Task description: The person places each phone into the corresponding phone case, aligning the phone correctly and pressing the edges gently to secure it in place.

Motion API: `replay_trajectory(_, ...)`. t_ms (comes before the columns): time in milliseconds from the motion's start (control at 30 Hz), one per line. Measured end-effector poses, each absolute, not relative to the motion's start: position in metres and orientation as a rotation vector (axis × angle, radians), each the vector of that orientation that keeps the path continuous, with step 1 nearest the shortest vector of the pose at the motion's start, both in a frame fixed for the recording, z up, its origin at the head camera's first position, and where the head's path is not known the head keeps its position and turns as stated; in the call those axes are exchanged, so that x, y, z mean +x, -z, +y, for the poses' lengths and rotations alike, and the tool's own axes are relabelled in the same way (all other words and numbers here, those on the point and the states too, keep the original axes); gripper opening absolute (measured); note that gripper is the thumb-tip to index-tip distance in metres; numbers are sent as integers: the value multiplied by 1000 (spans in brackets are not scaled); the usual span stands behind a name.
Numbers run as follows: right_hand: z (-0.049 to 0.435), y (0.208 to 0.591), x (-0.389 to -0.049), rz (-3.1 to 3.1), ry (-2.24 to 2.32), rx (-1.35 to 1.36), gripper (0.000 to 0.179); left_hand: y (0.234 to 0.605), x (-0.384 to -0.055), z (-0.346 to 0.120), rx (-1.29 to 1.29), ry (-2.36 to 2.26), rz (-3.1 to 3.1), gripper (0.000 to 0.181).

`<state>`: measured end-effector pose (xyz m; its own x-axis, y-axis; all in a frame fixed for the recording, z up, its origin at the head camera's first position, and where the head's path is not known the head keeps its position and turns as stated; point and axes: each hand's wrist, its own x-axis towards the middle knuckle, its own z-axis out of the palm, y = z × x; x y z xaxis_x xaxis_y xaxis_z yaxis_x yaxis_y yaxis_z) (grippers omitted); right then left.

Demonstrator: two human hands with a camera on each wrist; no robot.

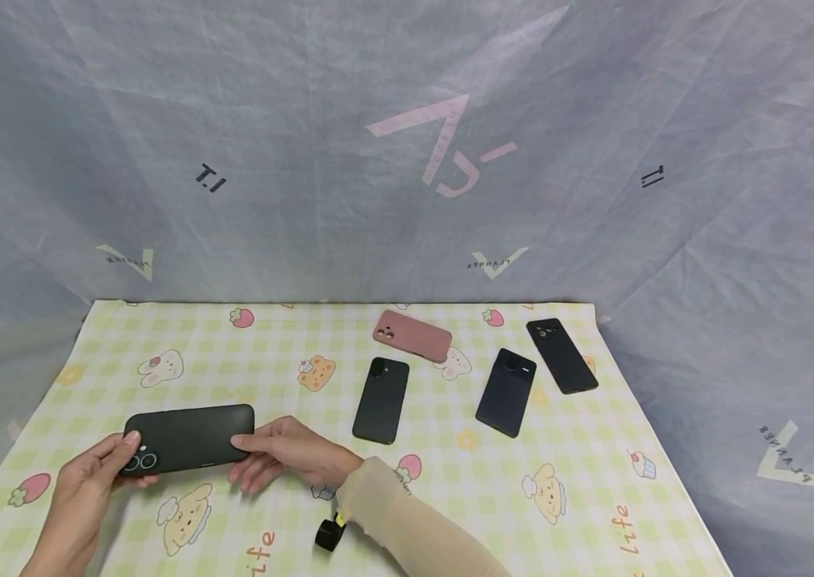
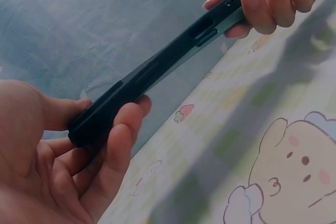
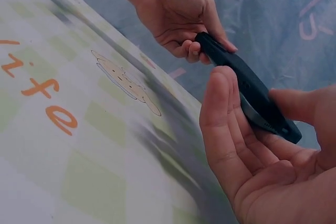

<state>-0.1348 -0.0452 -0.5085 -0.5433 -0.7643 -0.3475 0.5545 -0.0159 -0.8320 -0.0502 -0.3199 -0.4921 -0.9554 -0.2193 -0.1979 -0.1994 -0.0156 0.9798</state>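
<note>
A black phone in a dark case [image 1: 191, 437] is held level above the left part of the tabletop, its camera lenses at the left end. My left hand [image 1: 86, 489] grips that end, thumb on the back and fingers underneath. At the other end, my right hand [image 1: 295, 453] pinches the phone between thumb and fingers. Seen edge-on in the left wrist view, the dark case [image 2: 152, 72] shows a paler strip along its lower side, and the two edges look slightly apart. The phone's underside is hidden in the head view.
Right of my hands lie a black phone [image 1: 380, 405], a pink phone case [image 1: 414, 336], a dark blue phone [image 1: 506, 393] and a black phone-shaped piece with camera openings [image 1: 564, 359]. A checked cloth [image 1: 270, 353] covers the table; a grey curtain [image 1: 306, 160] hangs behind.
</note>
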Motion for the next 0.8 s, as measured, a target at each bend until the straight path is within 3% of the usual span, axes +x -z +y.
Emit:
replay_trajectory(233, -48, 509, -133, 1327, 1763, -224, 38, 492, -50, -320, 475, 2178, -2194, 18)
replay_trajectory(533, -51, 509, -133, 1344, 1798, -175, 21, 493, -51, -319, 444, 2183, -2183, 18)
replay_trajectory(800, -51, 509, -134, 1339, 1800, -160, 19, 494, -51, -319, 422, 2185, -2177, 18)
